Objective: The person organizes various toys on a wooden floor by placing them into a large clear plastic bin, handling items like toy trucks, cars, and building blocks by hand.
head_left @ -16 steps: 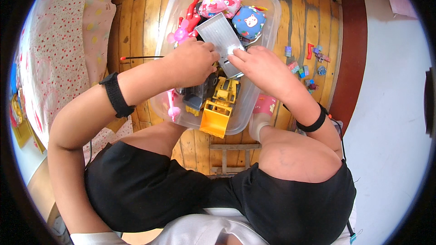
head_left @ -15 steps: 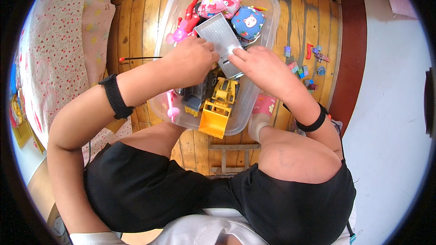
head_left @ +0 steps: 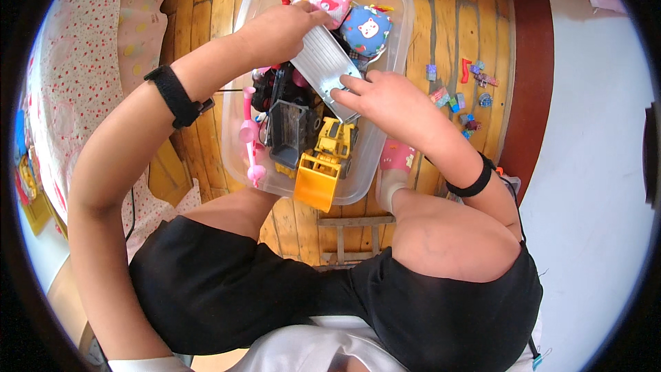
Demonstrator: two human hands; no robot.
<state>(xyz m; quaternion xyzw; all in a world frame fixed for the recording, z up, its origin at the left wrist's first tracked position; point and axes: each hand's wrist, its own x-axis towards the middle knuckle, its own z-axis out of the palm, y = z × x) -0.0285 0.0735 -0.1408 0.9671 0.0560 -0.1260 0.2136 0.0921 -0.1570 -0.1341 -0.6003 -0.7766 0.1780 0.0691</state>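
A silver-grey ribbed box (head_left: 323, 62), long and flat, lies slanted on the toys inside a clear plastic bin (head_left: 406, 34). My left hand (head_left: 282, 31) is closed at its far left end, fingertips beside a pink patterned cloth bundle (head_left: 329, 1). On the box's near right corner, the fingers of my right hand (head_left: 389, 100) hold the edge. A blue cloth ball (head_left: 367, 31) with a cat face sits to the right of the pink bundle. Nearer me are a yellow toy loader (head_left: 329, 148), a dark grey toy dump bed (head_left: 290, 127) and a pink toy (head_left: 249, 134).
Small colourful blocks (head_left: 458, 102) and a red curved piece (head_left: 465, 70) lie on the wooden floor right of the bin. A patterned bedspread (head_left: 89, 62) hangs at the left. A white wall (head_left: 592, 131) stands at the right; a wooden frame (head_left: 354, 234) lies near my legs.
My left hand has moved away from me, from the box's left side to its far end, uncovering the dump bed and pink toy. My right hand remains at the box's near corner.
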